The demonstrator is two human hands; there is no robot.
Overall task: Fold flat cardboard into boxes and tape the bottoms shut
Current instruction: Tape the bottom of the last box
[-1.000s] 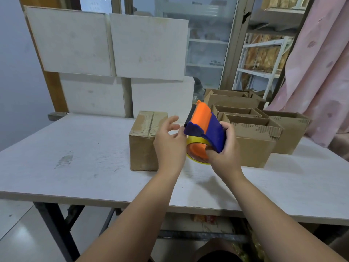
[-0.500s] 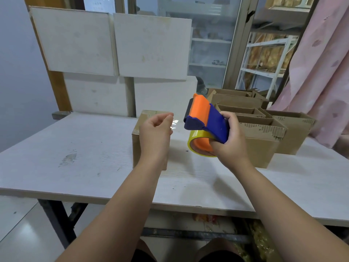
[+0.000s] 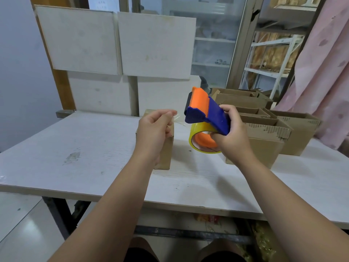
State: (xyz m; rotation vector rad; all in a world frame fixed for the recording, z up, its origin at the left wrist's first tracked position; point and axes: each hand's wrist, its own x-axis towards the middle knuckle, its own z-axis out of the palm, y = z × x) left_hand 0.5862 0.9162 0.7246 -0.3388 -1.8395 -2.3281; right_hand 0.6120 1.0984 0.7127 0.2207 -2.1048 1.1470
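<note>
Box (image 3: pixel 167 148) stands folded at the middle of the desk (image 3: pixel 75 148); finished boxes (image 3: pixel 264 140) crowd its far right corner. My left grip (image 3: pixel 154 129) pinches the tape end (image 3: pixel 176 118), my right grip (image 3: pixel 232 133) wraps the dispenser (image 3: pixel 205 112). Taping this bottom remains, I judge.

White table (image 3: pixel 75 148); pale panels (image 3: pixel 154 44), perhaps foam, behind; pink curtain (image 3: pixel 321 82) right

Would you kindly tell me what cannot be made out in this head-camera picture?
- Head view: the top seam of the closed box is hidden by the left hand.
- Head view: the clear tape strip pinched by that hand is too faint to trace its edges.
- Head view: the bottoms of the open boxes are hidden by their own walls and the right hand holding the tape dispenser.
</note>
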